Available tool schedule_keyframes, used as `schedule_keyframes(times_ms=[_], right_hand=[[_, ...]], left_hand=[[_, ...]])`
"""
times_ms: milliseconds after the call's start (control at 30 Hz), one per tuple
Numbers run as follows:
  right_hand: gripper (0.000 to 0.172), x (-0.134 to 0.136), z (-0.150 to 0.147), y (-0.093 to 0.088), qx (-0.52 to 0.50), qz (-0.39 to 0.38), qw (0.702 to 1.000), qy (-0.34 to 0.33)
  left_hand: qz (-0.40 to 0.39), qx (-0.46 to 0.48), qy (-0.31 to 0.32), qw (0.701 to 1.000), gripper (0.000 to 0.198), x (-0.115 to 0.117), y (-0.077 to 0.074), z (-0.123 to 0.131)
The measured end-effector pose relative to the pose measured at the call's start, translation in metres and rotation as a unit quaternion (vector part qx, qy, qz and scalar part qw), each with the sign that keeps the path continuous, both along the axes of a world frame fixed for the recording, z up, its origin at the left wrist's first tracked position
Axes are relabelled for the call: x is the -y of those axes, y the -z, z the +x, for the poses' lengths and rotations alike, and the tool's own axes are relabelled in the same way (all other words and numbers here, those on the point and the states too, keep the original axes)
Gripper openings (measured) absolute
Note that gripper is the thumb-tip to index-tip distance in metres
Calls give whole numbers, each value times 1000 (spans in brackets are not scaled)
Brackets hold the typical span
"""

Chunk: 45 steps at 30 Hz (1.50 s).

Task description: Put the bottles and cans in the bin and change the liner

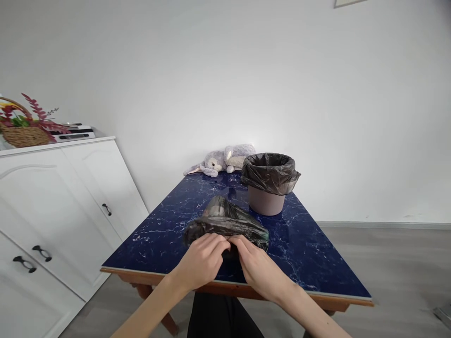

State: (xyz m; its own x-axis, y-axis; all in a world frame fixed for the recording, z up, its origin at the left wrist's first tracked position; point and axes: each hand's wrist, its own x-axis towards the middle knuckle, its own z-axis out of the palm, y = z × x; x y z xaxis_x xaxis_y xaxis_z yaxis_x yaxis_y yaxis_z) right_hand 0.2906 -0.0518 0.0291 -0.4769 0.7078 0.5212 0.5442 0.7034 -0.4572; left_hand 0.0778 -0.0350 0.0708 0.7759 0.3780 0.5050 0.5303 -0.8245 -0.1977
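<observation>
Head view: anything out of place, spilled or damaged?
Nothing spilled or damaged. Two oddities: a round brown bin lined with black plastic stands on the dark blue marbled table, and a grey plush toy lies slumped at its far edge. Left hand and right hand pinch a crumpled black plastic bag.

The table (158,234) was deep navy on top, marbled with thin white veins, and rimmed in reddish-brown wood. The bag (227,220) near its near edge was glossy black, with a grey sheen along the creases. Toward the far edge, the bin (266,203) was a dull mauve-grey and its liner (269,171) black. At the far edge, the plush toy (221,160) was pale grey with cream patches. The cabinet (52,197) was white with black handles (24,264). The basket (24,135) on it was woven tan, holding crimson and green foliage.
</observation>
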Motion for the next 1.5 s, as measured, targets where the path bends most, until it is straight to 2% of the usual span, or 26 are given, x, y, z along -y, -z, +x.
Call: schedule_keyframes(times_ms=[100, 200, 300, 400, 533, 733, 800, 900, 967, 1067, 1167, 1267, 1400, 1500], right_hand=[[55, -19, -1, 11, 111, 7, 990, 87], [54, -25, -4, 16, 175, -8, 971, 161], [51, -22, -6, 17, 188, -12, 963, 193], [56, -19, -7, 20, 175, -12, 962, 208], [80, -17, -1, 25, 173, -25, 957, 232], [94, -14, 9, 32, 153, -20, 965, 213], [91, -14, 10, 35, 137, 4, 972, 188], [77, -17, 9, 41, 107, 39, 982, 151], [68, -21, 8, 46, 79, 45, 987, 130], [60, -25, 4, 55, 47, 39, 992, 107], [49, -30, 2, 65, 59, 38, 991, 114], [41, -33, 1, 73, 76, 35, 987, 136], [41, -34, 2, 79, 65, 51, 985, 152], [34, -33, 2, 80, 69, 58, 984, 154]], left_hand=[[32, 0, -138, 990, 27, -12, 12, -14], [52, 11, -259, 964, 28, -21, 20, -29], [17, 17, -325, 945, 39, -25, 28, -40], [-44, 22, -332, 942, 49, -31, 37, -45], [-97, 27, -310, 945, 57, -47, 49, -47], [-127, -9, -269, 955, 54, -69, 52, -38], [-117, -14, -267, 956, 52, -68, 51, -35], [-71, 1, -290, 954, 48, -59, 51, -39], [-49, 2, -306, 951, 44, -52, 52, -46], [-57, -17, -306, 950, 36, -44, 51, -59], [-60, -4, -299, 952, 38, -34, 46, -71], [-57, 40, -298, 952, 48, -19, 32, -81], [-85, 140, -293, 942, 49, 7, 0, -89], [-136, 282, -304, 900, 41, 25, -30, -89]])
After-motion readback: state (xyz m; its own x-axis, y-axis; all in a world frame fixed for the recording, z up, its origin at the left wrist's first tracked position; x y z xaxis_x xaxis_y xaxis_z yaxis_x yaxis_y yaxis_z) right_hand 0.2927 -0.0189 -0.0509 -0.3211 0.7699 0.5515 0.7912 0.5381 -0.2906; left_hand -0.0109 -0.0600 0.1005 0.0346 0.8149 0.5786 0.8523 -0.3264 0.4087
